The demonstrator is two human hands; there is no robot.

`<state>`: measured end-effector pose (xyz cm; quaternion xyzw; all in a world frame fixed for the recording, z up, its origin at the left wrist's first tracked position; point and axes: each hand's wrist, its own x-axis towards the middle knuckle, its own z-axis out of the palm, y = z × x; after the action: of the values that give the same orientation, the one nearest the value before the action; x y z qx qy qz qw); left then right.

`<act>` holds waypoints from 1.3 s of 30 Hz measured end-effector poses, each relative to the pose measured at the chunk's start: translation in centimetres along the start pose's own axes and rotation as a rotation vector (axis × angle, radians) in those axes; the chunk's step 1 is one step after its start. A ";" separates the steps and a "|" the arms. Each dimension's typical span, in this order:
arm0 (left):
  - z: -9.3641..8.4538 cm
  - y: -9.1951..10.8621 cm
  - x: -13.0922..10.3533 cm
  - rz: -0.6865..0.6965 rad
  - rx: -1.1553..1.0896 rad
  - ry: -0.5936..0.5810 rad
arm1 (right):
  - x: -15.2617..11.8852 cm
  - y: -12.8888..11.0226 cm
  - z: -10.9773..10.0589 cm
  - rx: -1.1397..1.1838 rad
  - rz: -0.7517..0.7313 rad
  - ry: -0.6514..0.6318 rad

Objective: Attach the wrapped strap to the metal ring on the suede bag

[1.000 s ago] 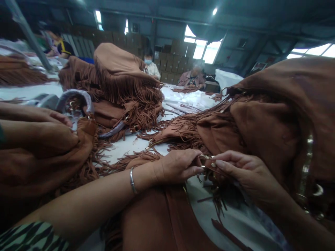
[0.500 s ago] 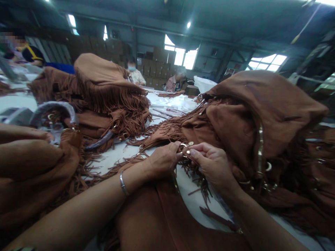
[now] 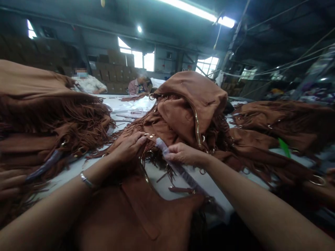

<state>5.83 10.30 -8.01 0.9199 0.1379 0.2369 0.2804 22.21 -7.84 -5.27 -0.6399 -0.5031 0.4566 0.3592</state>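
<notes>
A brown leather bag [image 3: 138,212] with an open zipper edge lies in front of me. My left hand [image 3: 131,144], below a silver bracelet, is closed at the metal ring end of the bag's strap [image 3: 151,137], which carries a round gold stud. Between finger and thumb, my right hand [image 3: 180,153] pinches the plastic-wrapped part of the strap [image 3: 187,176], just past that stud. The wrapped strap runs down to the right, towards the bag's far corner. A small leather tab [image 3: 180,190] with metal fittings rests beside it on the white table [image 3: 164,186].
Fringed brown bags are piled at the left [image 3: 52,104], in a middle heap [image 3: 193,90] and at the right [image 3: 282,118]. Another person's hand [image 3: 10,181] shows at the left edge. Two people sit beyond the table, before stacked cartons [image 3: 112,71].
My view has swung to the right. My right hand has moved from the stud at the ring onto the plastic-wrapped strap, farther from my left hand, which stays by the ring.
</notes>
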 end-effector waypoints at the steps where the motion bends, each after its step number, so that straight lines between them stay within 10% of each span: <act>1: -0.2 0.1 0.4 0.001 0.019 -0.023 | 0.3 -0.2 0.0 0.039 -0.010 -0.025; 15: -3.5 -1.0 8.1 0.074 0.275 -0.526 | 5.3 -2.8 -0.4 0.339 -0.039 -0.087; 22: -2.4 -6.5 9.9 -0.042 0.333 -0.429 | 11.2 -2.1 0.4 0.390 0.027 0.062; 28: -1.2 -10.1 7.1 -0.089 0.320 -0.189 | 7.2 -0.4 0.0 0.260 0.119 -0.192; 34: -0.9 -4.5 5.9 0.058 0.808 0.145 | 2.3 -0.3 -1.9 0.161 0.250 -0.252; 39: -0.5 4.0 3.1 0.133 0.219 0.443 | 2.8 -1.9 -1.5 0.623 -0.161 0.181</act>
<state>8.74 8.47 -4.19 0.8776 0.1598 0.4341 0.1256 23.27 -4.70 -3.66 -0.4955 -0.3544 0.5000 0.6156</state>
